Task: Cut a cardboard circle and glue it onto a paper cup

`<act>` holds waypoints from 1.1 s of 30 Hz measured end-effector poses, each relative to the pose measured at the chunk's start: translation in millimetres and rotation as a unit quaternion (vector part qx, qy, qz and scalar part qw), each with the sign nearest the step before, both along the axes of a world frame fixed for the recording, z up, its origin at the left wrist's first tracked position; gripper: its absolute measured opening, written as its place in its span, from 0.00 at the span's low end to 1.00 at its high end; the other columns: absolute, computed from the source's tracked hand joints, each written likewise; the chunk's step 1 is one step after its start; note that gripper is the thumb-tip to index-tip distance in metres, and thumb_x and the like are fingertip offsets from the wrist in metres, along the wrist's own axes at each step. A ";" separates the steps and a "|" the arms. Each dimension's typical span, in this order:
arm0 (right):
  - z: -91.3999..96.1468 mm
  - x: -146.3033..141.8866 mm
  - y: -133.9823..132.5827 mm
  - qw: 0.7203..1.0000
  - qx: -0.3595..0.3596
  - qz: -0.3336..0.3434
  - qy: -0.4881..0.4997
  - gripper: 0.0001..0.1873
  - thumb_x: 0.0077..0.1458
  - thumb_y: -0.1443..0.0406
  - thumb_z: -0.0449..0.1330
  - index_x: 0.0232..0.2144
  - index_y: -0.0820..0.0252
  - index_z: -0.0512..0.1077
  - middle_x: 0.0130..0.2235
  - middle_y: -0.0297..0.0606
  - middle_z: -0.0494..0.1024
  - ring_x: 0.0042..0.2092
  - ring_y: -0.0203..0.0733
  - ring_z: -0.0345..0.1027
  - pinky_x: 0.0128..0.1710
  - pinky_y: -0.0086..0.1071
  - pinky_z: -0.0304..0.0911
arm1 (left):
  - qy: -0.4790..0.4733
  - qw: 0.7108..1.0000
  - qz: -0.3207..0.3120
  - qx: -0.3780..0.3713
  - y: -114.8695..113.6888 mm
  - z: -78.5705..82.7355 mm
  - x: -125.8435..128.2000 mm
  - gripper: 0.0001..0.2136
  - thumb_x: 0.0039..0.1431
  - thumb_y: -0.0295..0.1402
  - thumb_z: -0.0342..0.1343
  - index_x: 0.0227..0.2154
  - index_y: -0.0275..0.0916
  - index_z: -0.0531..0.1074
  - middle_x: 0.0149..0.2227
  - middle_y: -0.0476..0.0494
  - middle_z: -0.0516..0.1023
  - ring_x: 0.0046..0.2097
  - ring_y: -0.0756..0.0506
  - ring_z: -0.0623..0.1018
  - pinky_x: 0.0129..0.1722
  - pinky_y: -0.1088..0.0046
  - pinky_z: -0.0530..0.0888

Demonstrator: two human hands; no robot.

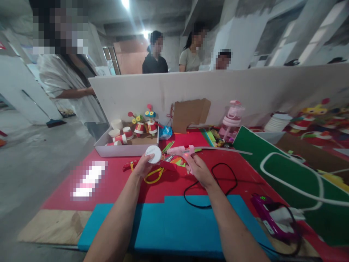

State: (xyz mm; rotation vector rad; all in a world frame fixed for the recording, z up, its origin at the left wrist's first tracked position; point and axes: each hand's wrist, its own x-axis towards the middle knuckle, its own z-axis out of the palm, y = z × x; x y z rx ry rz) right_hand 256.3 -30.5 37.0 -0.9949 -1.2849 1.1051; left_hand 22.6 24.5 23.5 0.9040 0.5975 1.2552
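Observation:
My left hand (143, 164) is closed round a small white paper cup (153, 154), whose bottom faces me. My right hand (196, 168) grips a pink glue gun (180, 150) by the handle, its nozzle pointing left at the cup. A small red light shows on the gun. Its black cord (218, 182) loops over the red table cover (114, 185). Yellow-handled scissors (154, 175) lie under my left hand.
A shallow cardboard box (124, 148) holds paper cups and red cup figures (139, 128). A blue foam sheet (174, 222) lies in front, a purple glue gun (268, 214) and green board (294, 174) right. A white partition (245, 91) stands behind; several people stand beyond.

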 end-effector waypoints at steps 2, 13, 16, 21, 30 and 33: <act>-0.6 0.0 0.2 1.000 0.004 -0.002 -0.003 0.21 0.56 0.46 0.57 0.36 0.58 0.68 0.27 0.30 0.69 0.23 0.31 0.58 0.20 0.25 0.53 | 0.000 1.000 0.003 -0.002 -0.4 0.3 0.4 0.28 0.44 0.33 0.65 0.52 0.34 0.69 0.36 0.43 0.79 0.33 0.46 0.77 0.29 0.73 0.74; -1.6 0.0 0.7 0.999 0.016 0.003 -0.031 0.21 0.58 0.46 0.55 0.37 0.58 0.66 0.25 0.27 0.64 0.22 0.30 0.57 0.19 0.25 0.51 | -0.032 0.999 0.002 -0.013 0.0 -0.2 2.5 0.25 0.46 0.32 0.65 0.50 0.34 0.70 0.35 0.44 0.79 0.33 0.47 0.78 0.29 0.74 0.76; -2.0 -0.5 1.1 0.999 0.026 0.005 -0.036 0.21 0.58 0.47 0.55 0.38 0.58 0.67 0.24 0.26 0.62 0.22 0.30 0.57 0.19 0.24 0.52 | -0.038 0.999 0.007 -0.014 -0.4 2.1 3.7 0.24 0.46 0.32 0.64 0.48 0.34 0.70 0.35 0.44 0.79 0.33 0.47 0.78 0.28 0.74 0.76; -0.6 -3.9 -0.2 0.997 0.044 -0.008 -0.055 0.21 0.59 0.47 0.53 0.40 0.58 0.67 0.25 0.26 0.62 0.22 0.31 0.58 0.20 0.25 0.54 | -0.046 0.998 0.028 -0.019 -3.8 8.5 8.3 0.22 0.45 0.31 0.64 0.46 0.34 0.71 0.35 0.44 0.79 0.33 0.46 0.79 0.26 0.75 0.76; 3.0 -9.3 -4.6 0.995 0.051 -0.018 -0.088 0.23 0.60 0.47 0.52 0.44 0.59 0.67 0.24 0.27 0.62 0.22 0.32 0.57 0.19 0.26 0.53 | -0.051 0.996 0.055 -0.044 -1.9 6.2 8.0 0.18 0.48 0.32 0.62 0.44 0.34 0.72 0.34 0.44 0.80 0.32 0.47 0.79 0.28 0.73 0.77; 0.0 -12.0 -4.3 0.993 0.069 -0.019 -0.093 0.22 0.61 0.48 0.51 0.45 0.59 0.67 0.24 0.28 0.64 0.22 0.33 0.57 0.20 0.26 0.55 | -0.057 0.996 0.054 -0.046 -2.2 6.7 7.2 0.17 0.48 0.31 0.62 0.43 0.34 0.72 0.34 0.44 0.81 0.32 0.47 0.79 0.28 0.73 0.77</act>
